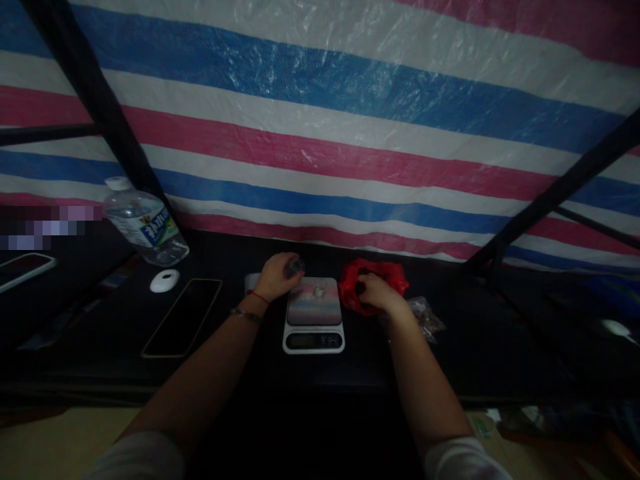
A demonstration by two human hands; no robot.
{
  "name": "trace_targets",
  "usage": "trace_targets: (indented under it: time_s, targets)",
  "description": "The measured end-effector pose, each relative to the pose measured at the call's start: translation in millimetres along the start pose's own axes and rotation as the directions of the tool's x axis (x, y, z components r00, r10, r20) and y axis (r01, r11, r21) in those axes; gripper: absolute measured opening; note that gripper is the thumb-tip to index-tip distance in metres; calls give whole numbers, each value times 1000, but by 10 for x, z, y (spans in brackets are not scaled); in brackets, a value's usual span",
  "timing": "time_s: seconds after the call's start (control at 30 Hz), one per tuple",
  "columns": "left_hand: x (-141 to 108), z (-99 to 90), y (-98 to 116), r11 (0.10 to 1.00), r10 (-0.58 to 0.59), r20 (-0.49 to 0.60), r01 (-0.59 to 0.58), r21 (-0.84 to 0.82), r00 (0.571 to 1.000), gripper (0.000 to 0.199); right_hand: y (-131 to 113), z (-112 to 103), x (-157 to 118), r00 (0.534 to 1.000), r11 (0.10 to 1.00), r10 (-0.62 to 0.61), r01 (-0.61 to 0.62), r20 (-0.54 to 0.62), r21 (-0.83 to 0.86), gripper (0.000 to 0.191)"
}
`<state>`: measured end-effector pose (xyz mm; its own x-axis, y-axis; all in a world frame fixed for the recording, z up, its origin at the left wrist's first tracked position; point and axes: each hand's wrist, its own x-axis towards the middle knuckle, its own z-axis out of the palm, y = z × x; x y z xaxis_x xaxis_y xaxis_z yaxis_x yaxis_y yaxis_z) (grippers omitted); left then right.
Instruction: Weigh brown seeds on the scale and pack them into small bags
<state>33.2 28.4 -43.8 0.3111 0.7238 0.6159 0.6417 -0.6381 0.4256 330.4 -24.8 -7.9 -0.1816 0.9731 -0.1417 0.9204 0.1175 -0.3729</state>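
Our left grip [277, 277] pinched a container [295, 267], best kept off the scale [314, 312]; we couldn't tell our right grip's [378, 293] state.

I found passage in front of the scale [314, 315] | it stood between left hand [279, 277] and right hand [376, 292] | red bag [350, 292], clear packet [425, 319] blocked right | phone [183, 317], bottle [149, 225] hemmed left | striped sheet [320, 160] closed the back

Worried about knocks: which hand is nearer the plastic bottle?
Left. The left hand is right of the bottle, by the scale; the right hand is beyond the scale, at the red bag.
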Motion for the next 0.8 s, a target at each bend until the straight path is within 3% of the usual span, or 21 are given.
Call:
trace_targets:
  time_s: [0.37, 0.5, 0.8]
  targets:
    - [-2, -21, 22, 1000, -19, 21, 19, -20, 1000, 39, 37, -53, 4, 996, 997, 81, -82, -37, -10, 32]
    - [-7, -21, 17, 1000, -14, 15, 14, -18, 1000, 39, 32, -58, -29, 999, 999, 35, -36, 9, 21, 33]
    - [-1, -16, 10, 999, -32, 47, 33, -29, 998, 38, -74, 18, 24, 999, 1000, -24, 23, -44, -20, 30]
